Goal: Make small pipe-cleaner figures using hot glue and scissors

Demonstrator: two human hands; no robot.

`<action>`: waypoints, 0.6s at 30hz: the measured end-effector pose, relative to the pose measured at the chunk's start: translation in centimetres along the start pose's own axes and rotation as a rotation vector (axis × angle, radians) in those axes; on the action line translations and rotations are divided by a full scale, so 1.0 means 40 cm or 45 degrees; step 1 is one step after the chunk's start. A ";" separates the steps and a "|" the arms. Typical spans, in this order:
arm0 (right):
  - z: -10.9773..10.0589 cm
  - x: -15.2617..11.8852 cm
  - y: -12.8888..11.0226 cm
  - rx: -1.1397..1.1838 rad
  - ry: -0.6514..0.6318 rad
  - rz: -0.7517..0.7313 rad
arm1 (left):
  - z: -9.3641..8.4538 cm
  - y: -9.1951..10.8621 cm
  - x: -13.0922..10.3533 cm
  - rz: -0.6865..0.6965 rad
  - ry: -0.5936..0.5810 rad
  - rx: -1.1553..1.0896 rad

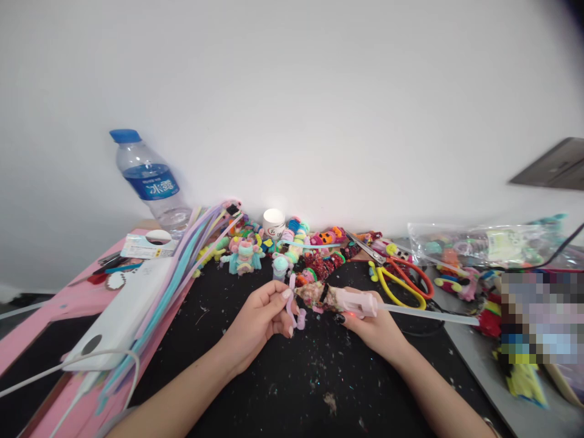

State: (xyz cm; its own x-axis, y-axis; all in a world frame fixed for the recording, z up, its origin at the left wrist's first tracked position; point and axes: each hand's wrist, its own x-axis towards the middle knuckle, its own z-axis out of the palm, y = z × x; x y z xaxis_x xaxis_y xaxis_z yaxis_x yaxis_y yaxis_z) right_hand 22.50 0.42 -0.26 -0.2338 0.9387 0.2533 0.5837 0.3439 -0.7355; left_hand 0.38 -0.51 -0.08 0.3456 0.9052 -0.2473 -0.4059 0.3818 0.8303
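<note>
Over the black work surface, my left hand (267, 313) pinches a bent lilac fuzzy stem (292, 311), which has a small curled end hanging down. My right hand (369, 328) is wrapped round a pale pink glue gun (356, 303), its tip pointing left at the lilac piece. The gun's nozzle end is crusted with glue and fuzz, with a black band round it. A long translucent glue stick (429, 314) runs out of its back to the right. Whether the nozzle touches the stem I cannot tell.
Colourful fuzzy figures (244, 257) line the wall side, with a white jar (274, 222). Orange-and-yellow-handled scissors (401, 280) lie right of centre. At left are a water bottle (150, 179), a bundle of pastel stems (176, 286) and a white device (116, 310) with a cable.
</note>
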 end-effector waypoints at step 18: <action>-0.001 0.004 0.000 0.018 -0.006 0.033 | 0.009 0.007 -0.004 -0.022 -0.008 0.036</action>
State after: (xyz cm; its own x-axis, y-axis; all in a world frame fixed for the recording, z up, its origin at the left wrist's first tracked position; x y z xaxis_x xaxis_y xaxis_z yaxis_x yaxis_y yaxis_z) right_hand 22.48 0.56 -0.21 -0.2224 0.9471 0.2314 0.5783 0.3193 -0.7508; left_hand 0.50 -0.61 0.39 0.3579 0.8973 -0.2583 -0.3762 0.3917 0.8397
